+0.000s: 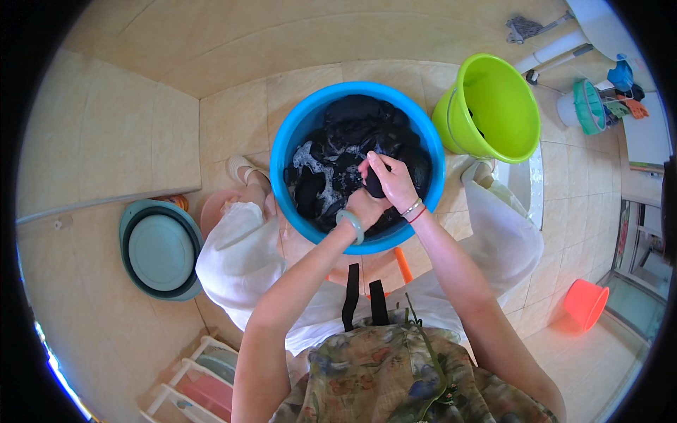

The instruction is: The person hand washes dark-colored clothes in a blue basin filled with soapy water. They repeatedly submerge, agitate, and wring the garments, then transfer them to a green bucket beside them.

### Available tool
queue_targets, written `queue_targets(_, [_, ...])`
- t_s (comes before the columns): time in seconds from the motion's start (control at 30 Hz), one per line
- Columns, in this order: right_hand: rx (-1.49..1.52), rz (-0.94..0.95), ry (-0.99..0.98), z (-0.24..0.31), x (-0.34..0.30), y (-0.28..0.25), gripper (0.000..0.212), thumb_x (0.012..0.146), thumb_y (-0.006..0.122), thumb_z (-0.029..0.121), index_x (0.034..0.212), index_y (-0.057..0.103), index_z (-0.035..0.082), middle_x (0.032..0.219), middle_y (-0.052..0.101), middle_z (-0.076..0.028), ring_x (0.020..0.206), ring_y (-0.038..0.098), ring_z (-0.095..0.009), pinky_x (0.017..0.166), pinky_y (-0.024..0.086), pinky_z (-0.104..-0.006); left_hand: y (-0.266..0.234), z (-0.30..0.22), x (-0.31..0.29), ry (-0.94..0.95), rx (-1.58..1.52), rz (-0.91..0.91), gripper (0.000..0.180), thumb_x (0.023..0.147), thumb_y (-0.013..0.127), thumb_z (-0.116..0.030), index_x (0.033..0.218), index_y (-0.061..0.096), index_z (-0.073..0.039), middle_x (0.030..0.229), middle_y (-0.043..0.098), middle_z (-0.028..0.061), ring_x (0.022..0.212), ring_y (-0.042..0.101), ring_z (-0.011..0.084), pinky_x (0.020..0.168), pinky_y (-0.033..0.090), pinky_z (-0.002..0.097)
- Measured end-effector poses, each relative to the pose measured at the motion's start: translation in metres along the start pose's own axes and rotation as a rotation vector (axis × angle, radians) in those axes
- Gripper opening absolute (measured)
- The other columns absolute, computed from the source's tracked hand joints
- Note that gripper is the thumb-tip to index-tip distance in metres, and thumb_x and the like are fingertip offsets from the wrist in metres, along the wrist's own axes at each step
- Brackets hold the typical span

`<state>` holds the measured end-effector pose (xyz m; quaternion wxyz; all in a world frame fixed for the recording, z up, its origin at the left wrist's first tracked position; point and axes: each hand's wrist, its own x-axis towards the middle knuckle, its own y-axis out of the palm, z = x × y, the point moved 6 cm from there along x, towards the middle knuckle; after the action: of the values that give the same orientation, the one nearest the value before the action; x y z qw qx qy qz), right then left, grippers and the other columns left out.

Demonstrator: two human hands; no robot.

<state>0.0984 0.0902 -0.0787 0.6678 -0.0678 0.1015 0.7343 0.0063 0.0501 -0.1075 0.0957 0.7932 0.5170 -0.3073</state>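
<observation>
Right hand (396, 185) gripping bunched black cloth (374, 184), sudsy water (306, 161), round basin (278, 169)

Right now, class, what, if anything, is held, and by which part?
Left hand and right hand hold black cloth by a bunched part; edge or middle cannot be told.

Washtub (357, 86): on the tiled floor (236, 127), between the 2 feet (245, 170)
Fabric (352, 109): in the washtub, with suds (326, 169) among it
Left hand (367, 207), right hand (396, 185): over the washtub, 1 wad of fabric between them
Bucket (508, 99): just right of the washtub
Collapsible basin (162, 252): left of the washtub, beside the left leg (236, 236)
Rack (169, 393): left, behind the basin
Pail (584, 304): well apart on the right, behind the bucket
Mop (523, 29): right, beyond the bucket
</observation>
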Motion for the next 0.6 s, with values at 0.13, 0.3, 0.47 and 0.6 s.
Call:
queue_targets(0.13, [0.491, 0.02, 0.199, -0.017, 0.0, -0.021, 0.05, 0.099, 0.045, 0.045, 0.118, 0.062, 0.002, 0.117, 0.061, -0.01, 0.108, 0.055, -0.015, 0.098, 0.042, -0.0296, -0.008, -0.024, -0.014, -0.131, -0.875, 0.328, 0.037, 0.087, 0.067, -0.016, 0.123, 0.057, -0.015, 0.117, 0.059, 0.001, 0.11, 0.056, 0.0168, 0.092, 0.047, 0.0418])
queue_targets(0.3, [0.836, 0.029, 0.288, 0.007, -0.014, -0.026, 0.06, 0.1, 0.038, 0.048, 0.131, 0.049, -0.001, 0.128, 0.055, -0.015, 0.12, 0.052, -0.023, 0.106, 0.039, -0.0361, -0.022, -0.05, -0.009, -0.149, -1.24, 0.426, 0.059, 0.096, 0.043, -0.052, 0.141, 0.04, -0.013, 0.143, 0.045, 0.0086, 0.13, 0.044, 0.0269, 0.107, 0.033, 0.0532])
queue_targets(0.47, [0.876, -0.108, 0.299, 0.013, -0.019, -0.045, 0.049, 0.093, 0.058, 0.038, 0.127, 0.054, 0.004, 0.121, 0.059, -0.009, 0.112, 0.056, -0.02, 0.098, 0.043, -0.0353, -0.016, -0.058, 0.011, -0.221, -1.298, 0.386, 0.057, 0.097, 0.043, -0.05, 0.14, 0.043, -0.012, 0.141, 0.046, 0.0092, 0.13, 0.044, 0.0268, 0.108, 0.032, 0.0521])
queue_targets(0.6, [0.72, -0.183, 0.226, 0.012, -0.02, -0.073, 0.042, 0.087, 0.068, 0.02, 0.123, 0.056, 0.004, 0.111, 0.064, -0.007, 0.102, 0.062, -0.019, 0.089, 0.049, -0.0337, -0.001, -0.088, 0.026, -0.179, -1.262, 0.424, 0.053, 0.098, 0.041, -0.046, 0.14, 0.044, -0.013, 0.142, 0.047, 0.0089, 0.13, 0.044, 0.0265, 0.109, 0.031, 0.0506])
